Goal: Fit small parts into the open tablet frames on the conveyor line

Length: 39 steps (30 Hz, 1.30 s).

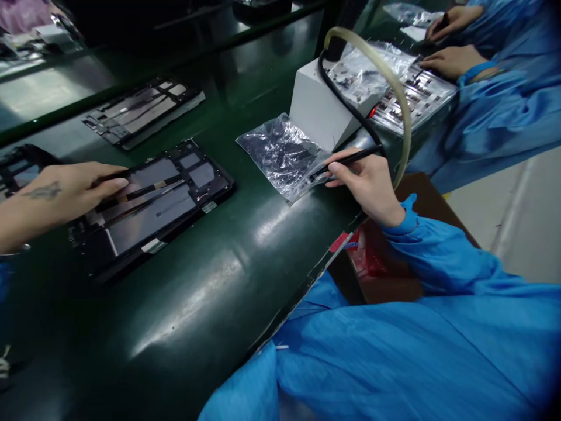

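My right hand (368, 181) is closed in a pinch round a black pen-shaped tool (357, 156), and a black tube runs back from it. The tool's tip is over the near corner of a clear plastic bag (284, 155) holding small dark parts; contact cannot be made out. My left hand (83, 190) grips the left end of an opened tablet housing (153, 204), thumb on top, the other fingers partly hidden. Ribbon cables run along the housing's inside, which has grey panels and a black frame. It lies on the green bench at a slant.
A white box (313, 102) with a red light stands behind the bag, a yellowish hose (401, 99) arching over it. Another housing (146, 111) lies farther back, a third (26, 166) at far left. At right, a co-worker's hands (456, 61) are near a tray of parts (412, 96).
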### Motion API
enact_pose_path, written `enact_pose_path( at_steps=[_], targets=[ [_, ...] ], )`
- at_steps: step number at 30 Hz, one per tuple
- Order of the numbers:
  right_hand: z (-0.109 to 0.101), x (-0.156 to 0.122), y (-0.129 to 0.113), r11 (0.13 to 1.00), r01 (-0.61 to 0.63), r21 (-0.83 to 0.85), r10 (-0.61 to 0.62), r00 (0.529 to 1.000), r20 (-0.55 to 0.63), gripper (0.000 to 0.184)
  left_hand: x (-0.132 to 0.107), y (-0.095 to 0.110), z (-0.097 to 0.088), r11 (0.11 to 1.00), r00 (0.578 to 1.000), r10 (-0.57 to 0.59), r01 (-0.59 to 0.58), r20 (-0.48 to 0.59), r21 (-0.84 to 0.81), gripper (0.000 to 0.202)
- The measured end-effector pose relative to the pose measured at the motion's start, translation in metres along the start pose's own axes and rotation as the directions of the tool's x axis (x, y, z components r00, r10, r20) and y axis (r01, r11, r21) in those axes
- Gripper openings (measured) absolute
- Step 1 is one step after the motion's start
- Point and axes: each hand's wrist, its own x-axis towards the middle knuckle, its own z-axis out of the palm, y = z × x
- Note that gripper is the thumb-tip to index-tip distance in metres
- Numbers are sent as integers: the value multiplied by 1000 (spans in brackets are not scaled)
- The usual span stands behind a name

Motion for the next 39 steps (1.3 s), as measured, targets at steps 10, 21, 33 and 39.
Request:
enact_pose_path(
  at_steps=[10, 21, 33, 39],
  targets=[
    [3, 0, -2, 999, 38, -12, -37, 999, 34, 35, -67, 98, -3, 983, 998, -23, 34, 63, -181, 69],
    [2, -1, 1, 998, 33, 51, -35, 999, 23, 37, -128, 130, 16, 954, 999, 39, -32, 19, -299, 55],
    [1, -3, 0, 998, 54, -19, -54, 998, 38, 40, -134, 128, 22, 953, 998, 68, -68, -11, -294, 54],
    [2, -2, -1, 998, 52, -20, -51, 998, 48, 37, -136, 127, 22, 952, 998, 62, -56, 11, -301, 57]
  ],
)
